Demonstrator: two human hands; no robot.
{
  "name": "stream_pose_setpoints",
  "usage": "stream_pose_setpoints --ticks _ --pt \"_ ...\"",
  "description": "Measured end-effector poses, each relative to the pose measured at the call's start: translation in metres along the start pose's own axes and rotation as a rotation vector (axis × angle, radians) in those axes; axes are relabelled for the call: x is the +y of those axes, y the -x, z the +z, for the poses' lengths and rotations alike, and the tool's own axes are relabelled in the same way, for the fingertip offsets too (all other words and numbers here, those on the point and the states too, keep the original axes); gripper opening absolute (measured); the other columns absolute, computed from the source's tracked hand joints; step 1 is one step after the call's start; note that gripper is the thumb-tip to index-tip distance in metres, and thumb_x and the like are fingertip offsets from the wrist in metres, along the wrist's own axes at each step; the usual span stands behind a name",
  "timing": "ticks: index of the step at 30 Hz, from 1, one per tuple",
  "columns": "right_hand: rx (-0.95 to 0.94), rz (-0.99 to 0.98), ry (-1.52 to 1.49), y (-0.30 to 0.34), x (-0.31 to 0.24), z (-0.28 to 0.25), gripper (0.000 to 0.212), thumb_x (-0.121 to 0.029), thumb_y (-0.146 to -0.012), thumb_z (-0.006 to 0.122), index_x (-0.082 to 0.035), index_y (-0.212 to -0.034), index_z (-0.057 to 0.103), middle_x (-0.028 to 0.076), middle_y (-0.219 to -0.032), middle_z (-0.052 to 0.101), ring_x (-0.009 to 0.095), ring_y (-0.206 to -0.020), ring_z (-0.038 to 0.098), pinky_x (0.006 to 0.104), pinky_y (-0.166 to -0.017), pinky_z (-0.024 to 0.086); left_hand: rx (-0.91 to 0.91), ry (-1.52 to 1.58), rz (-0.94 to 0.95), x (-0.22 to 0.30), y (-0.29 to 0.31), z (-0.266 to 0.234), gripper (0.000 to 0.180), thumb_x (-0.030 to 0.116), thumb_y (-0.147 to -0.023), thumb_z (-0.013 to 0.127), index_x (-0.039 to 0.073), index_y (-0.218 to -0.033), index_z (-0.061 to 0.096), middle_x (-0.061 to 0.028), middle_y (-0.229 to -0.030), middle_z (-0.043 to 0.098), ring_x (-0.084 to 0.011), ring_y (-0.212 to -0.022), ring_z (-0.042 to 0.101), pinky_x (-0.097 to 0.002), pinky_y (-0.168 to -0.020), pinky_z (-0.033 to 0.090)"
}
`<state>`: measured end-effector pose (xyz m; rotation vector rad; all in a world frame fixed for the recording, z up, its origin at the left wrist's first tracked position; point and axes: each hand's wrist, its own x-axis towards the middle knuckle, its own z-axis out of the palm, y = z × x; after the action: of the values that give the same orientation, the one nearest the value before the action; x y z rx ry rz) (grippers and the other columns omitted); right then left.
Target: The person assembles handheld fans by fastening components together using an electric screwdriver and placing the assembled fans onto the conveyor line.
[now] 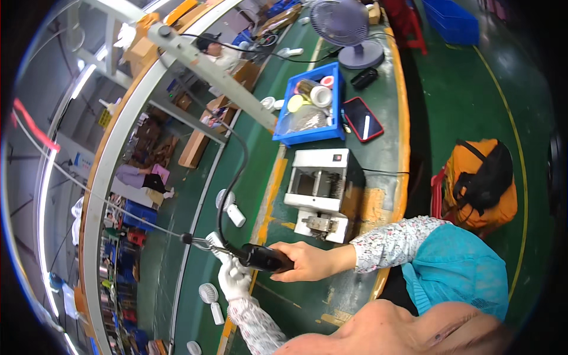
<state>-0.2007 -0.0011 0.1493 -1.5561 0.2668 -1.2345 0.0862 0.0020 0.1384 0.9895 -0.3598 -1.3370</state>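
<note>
My right hand (307,261), bare below a floral sleeve, is wrapped round a black electric screwdriver (266,258) with a cable at its far end. My left hand (235,279) wears a white glove, and its fingers are closed on a white handheld fan part (215,242) at the tool's tip. Glove and tool hide much of that part. Just beyond my right hand stands a white and black screw feeder (319,177) on the green bench.
A blue bin (284,139) with jars and small parts sits past the feeder, beside a red-edged phone (362,119). Farther back stands a desk fan (361,56). White handheld fans (236,215) lie along the green belt (251,195). A metal frame post (216,74) rises at left.
</note>
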Motion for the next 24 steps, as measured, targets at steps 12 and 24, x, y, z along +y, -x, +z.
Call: stream_pose_setpoints --ticks 12,24 --pt "0.263 -0.480 0.462 -0.039 -0.032 -0.037 0.050 -0.016 -0.076 0.070 0.003 -0.112 0.041 0.020 -0.075 0.059 0.037 -0.065 0.061 0.0377 -0.055 0.049 -0.317 0.467 -0.130 -0.128 0.117 0.077 0.035 0.003 -0.073 0.064 0.011 -0.106 0.050 -0.0027 -0.082 0.049 -0.0169 -0.073 0.047 -0.0310 -0.066 0.043" --pt "0.279 -0.043 -0.046 -0.014 -0.004 -0.011 0.034 -0.011 -0.078 0.070 0.000 -0.103 0.050 0.001 -0.073 0.056 0.006 -0.061 0.049 0.0210 -0.056 0.041 -0.106 0.311 -0.340 -0.181 0.133 0.098 0.020 0.001 -0.083 0.054 0.000 -0.103 0.050 -0.0082 -0.086 0.056 -0.0192 -0.074 0.055 -0.0314 -0.067 0.046"
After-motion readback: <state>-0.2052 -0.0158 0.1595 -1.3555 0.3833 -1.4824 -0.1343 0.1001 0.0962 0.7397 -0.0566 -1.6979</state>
